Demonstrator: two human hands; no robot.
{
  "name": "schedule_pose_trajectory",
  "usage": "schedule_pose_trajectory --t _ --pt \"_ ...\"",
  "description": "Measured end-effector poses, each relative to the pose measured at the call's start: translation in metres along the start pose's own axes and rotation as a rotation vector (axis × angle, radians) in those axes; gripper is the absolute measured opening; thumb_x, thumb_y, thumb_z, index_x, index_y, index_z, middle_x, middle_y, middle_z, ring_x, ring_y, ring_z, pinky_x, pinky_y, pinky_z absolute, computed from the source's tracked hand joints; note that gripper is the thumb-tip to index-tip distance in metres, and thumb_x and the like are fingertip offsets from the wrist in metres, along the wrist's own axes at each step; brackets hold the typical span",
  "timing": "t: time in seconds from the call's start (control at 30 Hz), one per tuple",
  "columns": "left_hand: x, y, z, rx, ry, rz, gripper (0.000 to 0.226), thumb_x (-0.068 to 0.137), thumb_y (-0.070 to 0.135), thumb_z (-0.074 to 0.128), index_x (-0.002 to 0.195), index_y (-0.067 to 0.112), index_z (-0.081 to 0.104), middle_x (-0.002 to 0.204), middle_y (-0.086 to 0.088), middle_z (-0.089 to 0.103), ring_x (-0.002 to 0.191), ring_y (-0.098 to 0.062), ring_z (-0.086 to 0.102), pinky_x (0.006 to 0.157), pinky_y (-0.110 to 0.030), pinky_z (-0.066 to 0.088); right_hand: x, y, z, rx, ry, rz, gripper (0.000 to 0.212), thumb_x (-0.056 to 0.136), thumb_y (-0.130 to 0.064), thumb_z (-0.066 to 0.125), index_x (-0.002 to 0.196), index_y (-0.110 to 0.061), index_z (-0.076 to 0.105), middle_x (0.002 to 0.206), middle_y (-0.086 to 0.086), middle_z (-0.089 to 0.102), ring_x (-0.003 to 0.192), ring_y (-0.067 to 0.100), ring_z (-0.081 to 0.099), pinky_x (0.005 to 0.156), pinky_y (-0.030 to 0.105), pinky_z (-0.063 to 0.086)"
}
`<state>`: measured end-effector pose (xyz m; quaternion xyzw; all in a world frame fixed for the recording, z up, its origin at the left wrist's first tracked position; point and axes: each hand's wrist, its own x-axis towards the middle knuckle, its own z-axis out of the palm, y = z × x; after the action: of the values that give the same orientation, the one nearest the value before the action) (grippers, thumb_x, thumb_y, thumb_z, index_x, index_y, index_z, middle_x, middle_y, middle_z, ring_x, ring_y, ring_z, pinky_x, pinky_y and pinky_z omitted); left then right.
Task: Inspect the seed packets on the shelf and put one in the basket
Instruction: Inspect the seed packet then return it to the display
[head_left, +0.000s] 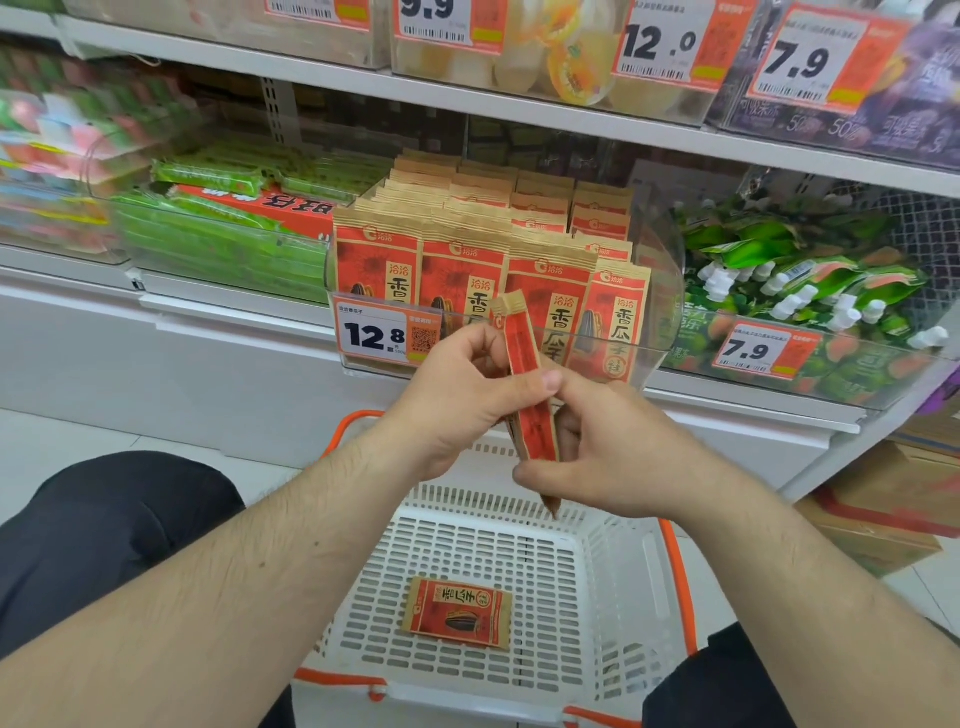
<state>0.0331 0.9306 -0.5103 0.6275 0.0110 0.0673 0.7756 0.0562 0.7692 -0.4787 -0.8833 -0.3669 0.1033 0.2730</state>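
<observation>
In the head view, both hands are holding one red seed packet (525, 384) edge-on above the white basket (613, 582), just in front of the clear shelf bin (660, 291) where the matching packets (462, 280) are standing in rows. The left hand (457, 395) is pinching the packet around its middle, thumb lying across the narrow edge, while the right hand (608, 447) is curling round its lower end from the other side; neither hand is free. A second packet (457, 613) is lying flat on the basket floor, directly below the hands. The packet is looking light and thin, a paper-faced pouch that is staying fairly straight while held upright, so it is probably stiff enough along its length yet easy to crease if squeezed hard. The loose seeds inside would likely shift toward the lower end. The best hold seems to be a flat pinch across the broad faces near the middle or on the sealed top strip, and a short drop into the basket should not harm it.
</observation>
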Motion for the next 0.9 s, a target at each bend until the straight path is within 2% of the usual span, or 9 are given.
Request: schedule_pose_trajectory --t 0.07,0.1,0.17,0.23,0.33,0.47,0.57,0.73,0.9 --pt "0.000 -0.003 -0.007 0.208 -0.004 0.095 0.046 0.066 0.011 0.089 0.092 -0.005 0.055 0.089 0.003 0.066 0.081 -0.010 0.065 0.076 -0.027 0.056 -0.001 0.003 -0.006 0.224 -0.009 -0.032 0.061 0.077 -0.029 0.076 0.123 -0.060 0.050 0.057 0.000 0.057 0.052 0.013 0.053 0.053 0.028 0.046" --pt "0.000 -0.005 -0.010 0.346 -0.013 0.163 0.051 0.062 0.017 0.093 0.086 -0.006 0.054 0.103 0.004 0.063 0.094 -0.007 0.065 0.083 -0.024 0.054 -0.002 0.003 -0.009 0.364 0.009 -0.037 0.058 0.077 -0.027 0.075 0.127 -0.050 0.055 0.055 0.000 0.053 0.051 0.011 0.049 0.052 0.025 0.042" --pt "-0.004 -0.009 -0.012 0.517 -0.057 0.282 0.050 0.056 0.028 0.093 0.074 0.004 0.053 0.122 0.008 0.051 0.117 0.003 0.053 0.095 -0.022 0.050 -0.004 0.002 -0.014 0.582 0.067 -0.040 0.047 0.073 -0.030 0.074 0.119 -0.029 0.067 0.050 -0.003 0.052 0.046 0.005 0.046 0.048 0.021 0.037" --pt "-0.008 -0.012 -0.012 0.568 -0.094 0.367 0.045 0.058 0.022 0.091 0.070 0.012 0.049 0.126 0.005 0.046 0.119 0.003 0.050 0.095 -0.025 0.050 -0.006 0.000 -0.017 0.679 0.101 -0.059 0.037 0.069 -0.042 0.068 0.102 -0.025 0.071 0.050 0.000 0.057 0.043 0.005 0.050 0.045 0.024 0.040" --pt "-0.013 -0.016 -0.011 0.571 -0.107 0.447 0.042 0.061 0.025 0.087 0.073 0.007 0.050 0.127 0.001 0.046 0.123 -0.005 0.050 0.093 -0.036 0.052 -0.008 0.000 -0.016 0.701 0.073 -0.082 0.039 0.069 -0.044 0.066 0.097 -0.017 0.067 0.056 0.002 0.064 0.046 0.012 0.059 0.044 0.027 0.047" --pt "-0.017 -0.014 -0.008 0.629 -0.101 0.581 0.035 0.062 0.026 0.077 0.071 0.022 0.043 0.123 0.003 0.043 0.118 -0.011 0.052 0.090 -0.026 0.046 -0.006 0.005 -0.013 0.696 0.028 -0.071 0.052 0.068 -0.040 0.072 0.106 -0.006 0.060 0.064 0.015 0.068 0.054 0.025 0.063 0.045 0.031 0.050" --pt "-0.016 -0.012 -0.007 0.700 -0.120 0.723 0.031 0.065 0.020 0.076 0.072 0.011 0.047 0.122 -0.009 0.041 0.115 -0.022 0.053 0.091 -0.025 0.044 -0.006 0.007 -0.013 0.726 -0.009 -0.088 0.058 0.067 -0.034 0.073 0.109 0.002 0.055 0.071 0.023 0.068 0.060 0.031 0.063 0.047 0.030 0.050" --pt "-0.014 -0.013 -0.007 0.768 -0.165 0.895 0.032 0.064 0.006 0.081 0.070 0.001 0.050 0.123 -0.016 0.041 0.120 -0.033 0.052 0.095 -0.043 0.047 -0.007 0.004 -0.012 0.741 -0.083 -0.112 0.059 0.067 -0.029 0.072 0.106 0.010 0.051 0.083 0.023 0.069 0.067 0.035 0.058 0.050 0.031 0.049" --pt "-0.014 -0.014 -0.007 0.796 -0.186 0.914 0.033 0.060 0.002 0.083 0.070 -0.001 0.052 0.125 -0.024 0.042 0.126 -0.039 0.050 0.095 -0.048 0.047 -0.005 0.004 -0.013 0.723 -0.050 -0.128 0.061 0.066 -0.030 0.069 0.102 0.015 0.051 0.087 0.034 0.067 0.062 0.051 0.051 0.049 0.031 0.047"
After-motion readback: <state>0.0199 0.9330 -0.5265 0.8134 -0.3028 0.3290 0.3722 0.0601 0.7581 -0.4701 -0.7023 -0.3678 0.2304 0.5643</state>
